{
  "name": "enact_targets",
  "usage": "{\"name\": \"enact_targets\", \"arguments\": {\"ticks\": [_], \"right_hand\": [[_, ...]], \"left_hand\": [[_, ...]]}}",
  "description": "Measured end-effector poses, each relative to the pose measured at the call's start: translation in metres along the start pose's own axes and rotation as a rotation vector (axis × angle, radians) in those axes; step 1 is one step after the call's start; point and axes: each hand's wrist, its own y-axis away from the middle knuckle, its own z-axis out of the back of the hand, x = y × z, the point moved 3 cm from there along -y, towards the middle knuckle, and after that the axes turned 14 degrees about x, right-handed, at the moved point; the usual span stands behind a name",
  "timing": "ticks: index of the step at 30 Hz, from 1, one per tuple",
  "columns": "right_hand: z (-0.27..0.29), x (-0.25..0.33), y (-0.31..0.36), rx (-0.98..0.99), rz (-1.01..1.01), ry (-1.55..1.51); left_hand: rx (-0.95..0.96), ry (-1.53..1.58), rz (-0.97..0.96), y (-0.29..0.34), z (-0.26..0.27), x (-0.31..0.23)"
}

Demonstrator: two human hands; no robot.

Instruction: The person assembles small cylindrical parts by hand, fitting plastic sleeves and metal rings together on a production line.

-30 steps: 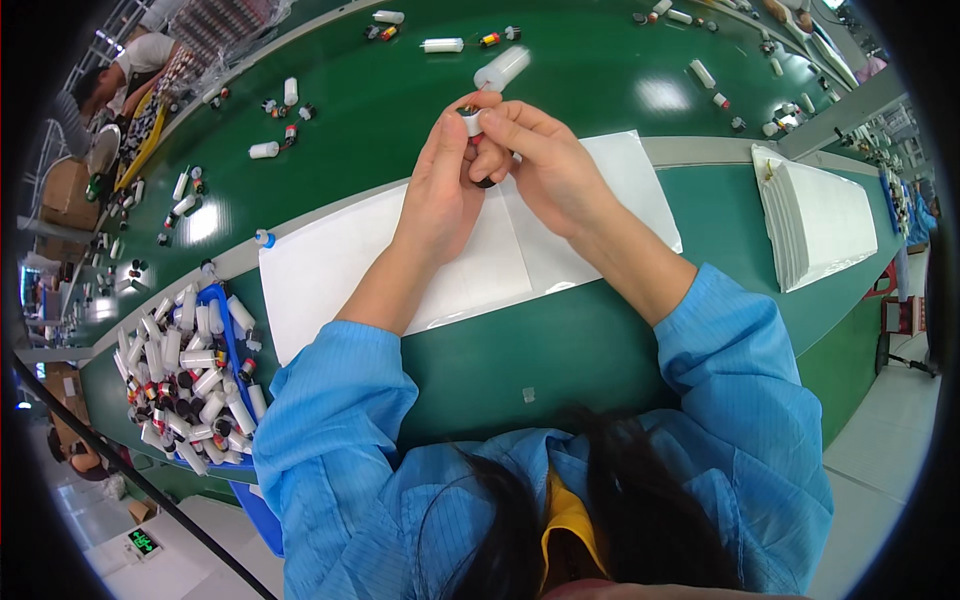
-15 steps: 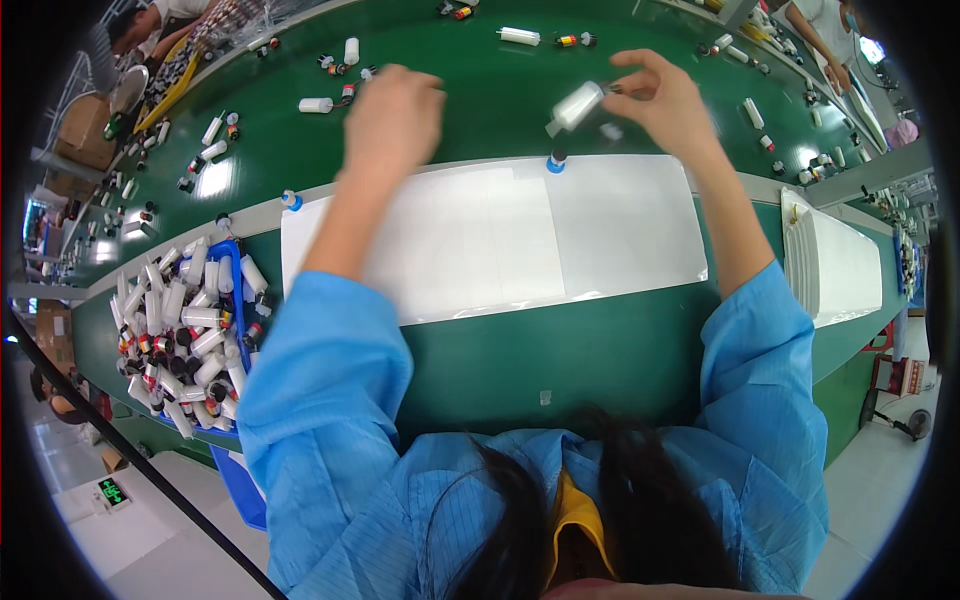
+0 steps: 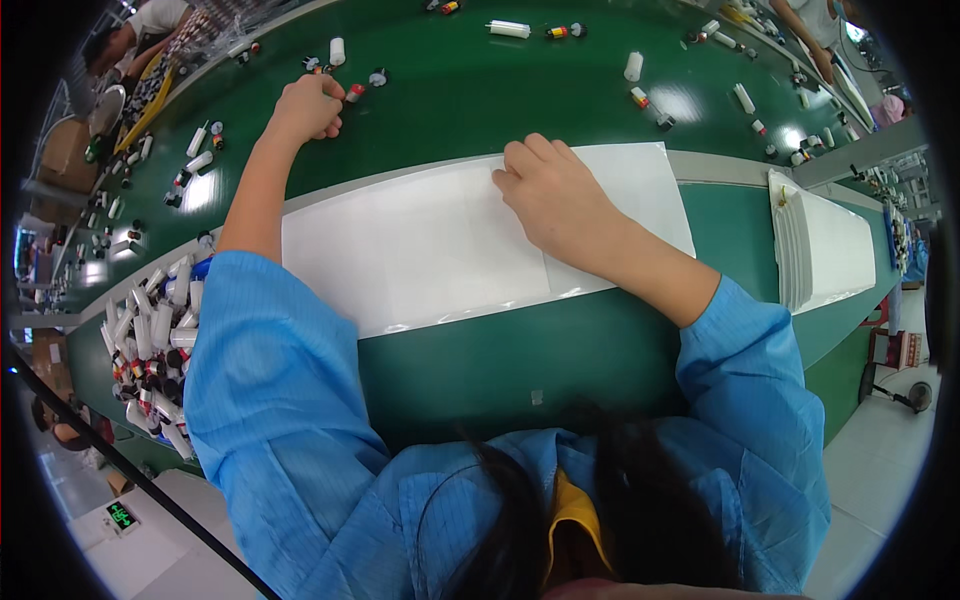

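Note:
Both my hands are over the far part of the bench. My left hand (image 3: 310,107) is curled over the green surface beside a small red-and-black piece (image 3: 355,92); its fingers are closed, and whatever they hold is hidden. My right hand (image 3: 560,195) is closed with fingertips down at the far edge of the white sheet (image 3: 420,240); nothing shows between its fingers. A white cylinder (image 3: 634,67) and a red, yellow and black piece (image 3: 640,97) lie beyond my right hand. Another white cylinder (image 3: 337,50) stands beyond my left hand.
A heap of white cylinders with coloured ends (image 3: 150,335) lies at left, partly behind my sleeve. To the right is a stack of white sheets (image 3: 825,240). More cylinders (image 3: 508,29) are scattered over the green surface (image 3: 450,100). Other people work at the far corners.
My right hand has let go of a white cylinder and come nearer, down to the sheet's far edge. My left hand has moved left. Two small blue-based pieces are now out of sight.

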Motion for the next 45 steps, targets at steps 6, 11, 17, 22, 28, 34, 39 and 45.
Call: {"name": "enact_targets", "arguments": {"ticks": [6,11,17,22,28,34,39,45], "right_hand": [[0.016,-0.009,-0.037,0.597,-0.165,-0.126],[0.019,-0.015,-0.056,0.899,-0.296,-0.218],[0.007,0.002,-0.020,0.192,-0.009,-0.021],[0.014,0.000,-0.040,0.468,-0.040,-0.010],[0.015,-0.021,-0.029,0.466,-0.095,-0.163],[0.045,-0.032,0.025,-0.171,-0.201,-0.559],[0.031,-0.050,0.021,-0.367,-0.375,-1.946],[0.016,-0.026,0.002,-0.564,-0.308,-2.105]], "left_hand": [[0.024,0.269,0.007,0.002,-0.003,-0.023],[-0.173,0.014,-0.124,-0.005,-0.009,-0.036],[-0.295,-0.329,-0.278,0.027,0.002,-0.026],[-0.111,-0.269,-0.117,0.021,0.009,0.006],[0.252,0.957,-0.322,0.048,-0.018,-0.035],[0.547,1.543,-0.737,0.076,-0.046,-0.090],[0.568,1.624,-0.815,0.093,-0.058,-0.121],[0.573,1.706,-0.907,0.102,-0.069,-0.139]]}}
